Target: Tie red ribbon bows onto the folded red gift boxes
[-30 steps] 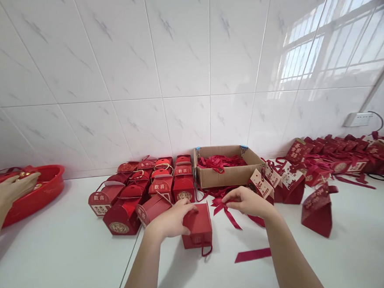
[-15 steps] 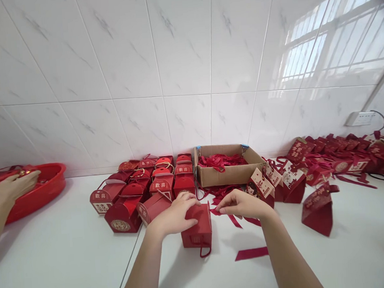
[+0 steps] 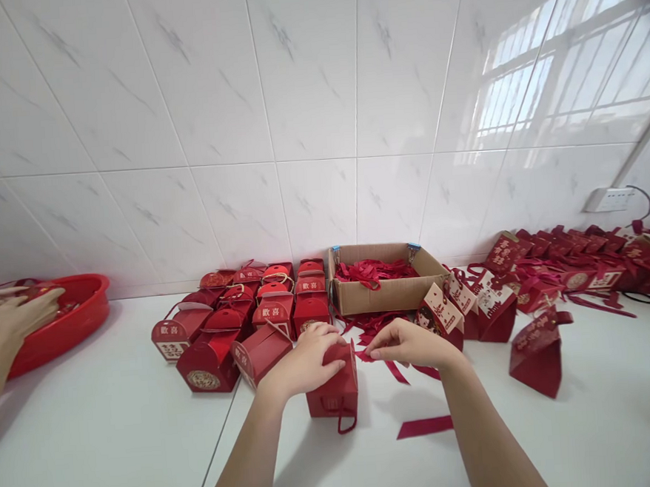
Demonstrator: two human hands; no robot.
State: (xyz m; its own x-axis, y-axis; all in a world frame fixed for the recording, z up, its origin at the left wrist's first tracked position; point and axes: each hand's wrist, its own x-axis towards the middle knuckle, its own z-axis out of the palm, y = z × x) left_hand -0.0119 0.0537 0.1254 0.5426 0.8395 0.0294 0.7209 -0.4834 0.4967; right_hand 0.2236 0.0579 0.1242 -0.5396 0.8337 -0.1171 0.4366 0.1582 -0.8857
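Fingers (image 3: pixel 332 370) of the left hand (image 3: pixel 305 363) lie bent and a little apart over the top of a red box (image 3: pixel 333 400); whether they squeeze it or only steady it, I can't tell from here. It sits upright on the white table (image 3: pixel 319 475), in front of the carton (image 3: pixel 390 298) of ribbons, with a cord (image 3: pixel 347 426) looping down its near side. At its right edge, the right hand (image 3: pixel 413 343) has thumb and forefinger closed on a red ribbon (image 3: pixel 362 356). A loose strip (image 3: pixel 424 427) lies nearer, by the right forearm.

I'd guess the box is thin folded card: light, firm along its creases, but quick to dent if pressed mid-panel. Its smooth faces might slide a bit, so I'd take it low by two opposite sides, near the corners. That ribbon looks limp and slippery, best pinched flat close to where it's worked.

More boxes (image 3: pixel 208 363) stand off to the left, and beyond them a co-worker's hand (image 3: pixel 22 320) is at a red basin (image 3: pixel 88 319).
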